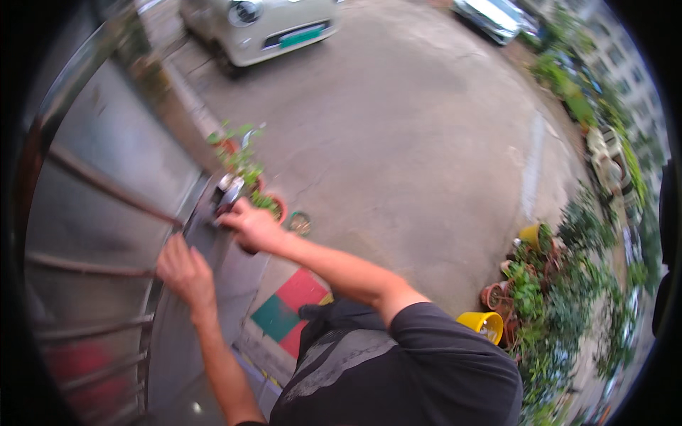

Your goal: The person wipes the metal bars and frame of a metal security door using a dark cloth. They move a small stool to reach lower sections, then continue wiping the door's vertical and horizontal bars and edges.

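Note:
My left hand (186,270) rests against the edge of a window frame (184,221) fitted with metal bars, its fingers bent near the end of one bar (112,189). To its right, my right hand (250,223) is over the outer side of a grey ledge (205,250), beside a small dark and silvery object (229,191). Blur and the fingers hide whether that hand grips the object. Whether the left hand holds anything cannot be told either. Potted plants (242,165) stand just beyond the right hand.
Below are a terracotta pot (277,207), a small round container (300,223) and red and green paving tiles (277,317). A cream car (266,26) stands on the concrete ground at the top. Yellow buckets (482,325) and more potted plants (527,285) are at the right.

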A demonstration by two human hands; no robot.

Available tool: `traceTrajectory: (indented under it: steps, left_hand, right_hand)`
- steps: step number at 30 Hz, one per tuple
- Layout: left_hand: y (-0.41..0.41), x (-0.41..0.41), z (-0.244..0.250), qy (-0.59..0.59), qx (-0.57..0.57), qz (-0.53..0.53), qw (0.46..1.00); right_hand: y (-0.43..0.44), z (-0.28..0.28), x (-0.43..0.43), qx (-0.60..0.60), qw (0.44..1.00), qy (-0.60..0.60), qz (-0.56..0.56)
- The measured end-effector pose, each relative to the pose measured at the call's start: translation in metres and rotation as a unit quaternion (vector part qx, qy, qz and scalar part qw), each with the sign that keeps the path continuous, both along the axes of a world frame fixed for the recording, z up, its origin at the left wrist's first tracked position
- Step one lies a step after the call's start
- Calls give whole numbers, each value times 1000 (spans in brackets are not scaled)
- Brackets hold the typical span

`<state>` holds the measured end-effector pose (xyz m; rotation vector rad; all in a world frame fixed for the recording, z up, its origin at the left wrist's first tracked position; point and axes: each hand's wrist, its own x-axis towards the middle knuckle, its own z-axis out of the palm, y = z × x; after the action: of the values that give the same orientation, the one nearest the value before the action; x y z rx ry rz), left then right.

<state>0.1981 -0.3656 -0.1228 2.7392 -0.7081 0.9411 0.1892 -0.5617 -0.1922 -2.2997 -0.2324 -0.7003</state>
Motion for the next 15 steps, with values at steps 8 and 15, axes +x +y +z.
traceTrajectory:
  steps: [8, 15]
  left_hand:
    - [-6, -11, 13, -5, -16, 15, 1000]
    - [-16, -16, 12, -8, -10, 52, 999]
  right_hand:
    - [-31, 21, 6, 6, 999, 34, -9]
    - [-33, 16, -29, 117, 981, 91, 128]
